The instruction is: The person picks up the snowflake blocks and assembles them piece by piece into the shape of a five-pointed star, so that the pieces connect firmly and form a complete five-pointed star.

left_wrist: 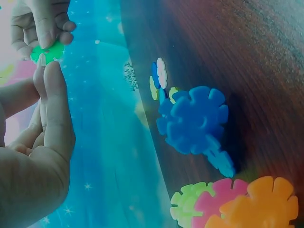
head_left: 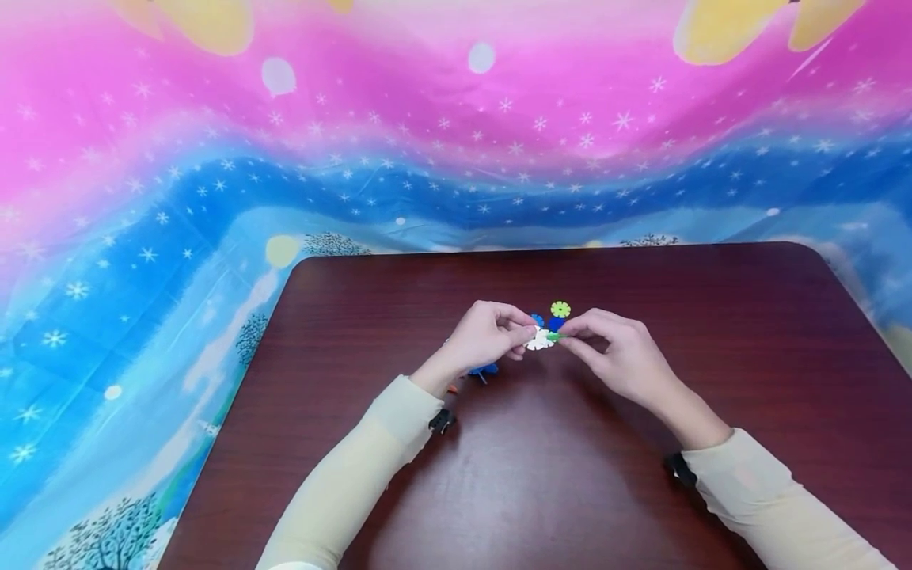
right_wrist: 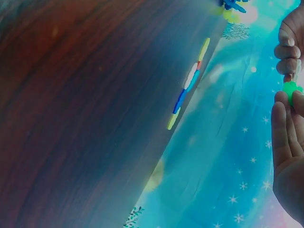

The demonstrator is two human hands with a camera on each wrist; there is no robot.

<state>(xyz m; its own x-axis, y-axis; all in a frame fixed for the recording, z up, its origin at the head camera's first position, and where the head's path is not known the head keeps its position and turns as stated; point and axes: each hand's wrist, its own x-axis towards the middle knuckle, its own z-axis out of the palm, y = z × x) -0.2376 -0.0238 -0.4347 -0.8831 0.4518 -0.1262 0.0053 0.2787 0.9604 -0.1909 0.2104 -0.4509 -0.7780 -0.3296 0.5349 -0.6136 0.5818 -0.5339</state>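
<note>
The green disc (head_left: pixel 554 336) is up between the two hands, above the counter; fingertips cover part of its rim, and the head view shows little more than its edge. A white disc (head_left: pixel 541 341) appears right beside it, and how the two meet is hard to make out. The right hand (head_left: pixel 623 352) pinches the green one between thumb and fingers. The left hand (head_left: pixel 484 336) is closed in a pinch at the white one, its grip partly covered.

Past them, a joined row of discs (right_wrist: pixel 191 76) lies on the dark reddish-brown counter (head_left: pixel 606 483), seen nearly edge-on from the right wrist. A blue cluster (left_wrist: pixel 194 121) is mostly hidden under the left hand from above. Pink (left_wrist: pixel 221 197) and orange discs (left_wrist: pixel 270 202) are cut off by the left wrist picture's bottom edge. Behind hangs a pink-and-blue cloth (head_left: pixel 427 150) printed with snowflakes.
</note>
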